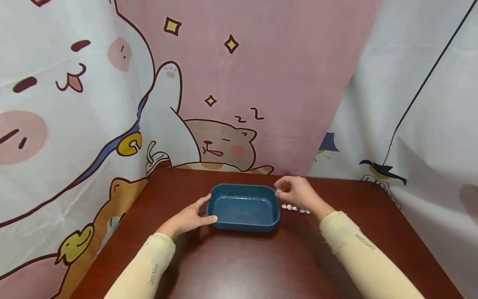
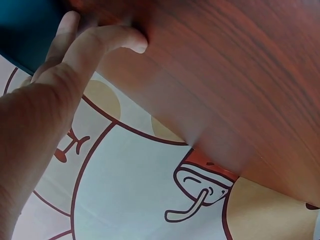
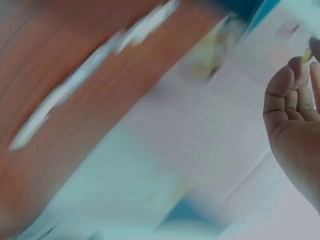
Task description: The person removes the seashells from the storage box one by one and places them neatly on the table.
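Observation:
A deep blue rectangular tub (image 1: 242, 209) sits on the table. At its left end my left hand (image 1: 188, 218) holds it, with the thumb over the front left corner and the fingers along the left side. Above the tub's right rim, my right hand (image 1: 296, 193) pinches a small pale seashell (image 3: 306, 55) between thumb and fingertips. The fingers mostly hide that shell in the head view. Just right of the tub, below this hand, several small white and purplish seashells (image 1: 295, 208) lie in a short row.
The reddish-brown wooden table (image 1: 231, 265) reaches back to a printed cartoon curtain (image 1: 261, 104). More of this curtain hangs along the left and right sides. In the right wrist view the shell row is smeared by motion blur.

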Demonstrator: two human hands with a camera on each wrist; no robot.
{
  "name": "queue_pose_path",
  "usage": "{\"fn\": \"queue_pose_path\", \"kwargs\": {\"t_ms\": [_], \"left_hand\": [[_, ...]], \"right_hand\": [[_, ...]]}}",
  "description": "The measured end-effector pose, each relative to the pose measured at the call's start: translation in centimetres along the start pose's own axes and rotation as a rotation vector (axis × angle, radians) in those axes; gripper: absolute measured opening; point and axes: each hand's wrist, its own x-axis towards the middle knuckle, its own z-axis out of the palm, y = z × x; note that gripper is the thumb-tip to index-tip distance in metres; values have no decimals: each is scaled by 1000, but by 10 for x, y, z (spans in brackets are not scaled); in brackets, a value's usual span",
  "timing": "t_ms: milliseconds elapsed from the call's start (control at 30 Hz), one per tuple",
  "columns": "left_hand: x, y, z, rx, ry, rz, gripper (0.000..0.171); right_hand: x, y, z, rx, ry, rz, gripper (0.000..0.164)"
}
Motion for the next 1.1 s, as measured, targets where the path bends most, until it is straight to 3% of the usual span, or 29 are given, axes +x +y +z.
{"fn": "queue_pose_path", "kwargs": {"t_ms": [133, 200, 300, 567, 833, 1000, 1100], "left_hand": [[-6, -1, -6, 11, 3, -10, 100], [-10, -4, -11, 17, 3, -17, 100], [-15, -7, -19, 15, 5, -23, 101], [-23, -15, -23, -1, -9, -36, 102], [-22, -12, -22, -1, -3, -43, 101], [-20, -13, -23, 20, -19, -21, 104], [-21, -17, -32, 48, 12, -17, 104]], "right_hand": [[-45, 78, -52, -53, 40, 196, 29], [-66, 109, -61, -56, 6, 268, 33], [-86, 136, -58, -22, -52, 300, 37], [-91, 146, -31, 29, -64, 282, 40], [-92, 147, -24, 22, -61, 279, 42], [-110, 150, -29, -24, -29, 302, 50], [-127, 154, -38, -75, -2, 338, 63]]}}
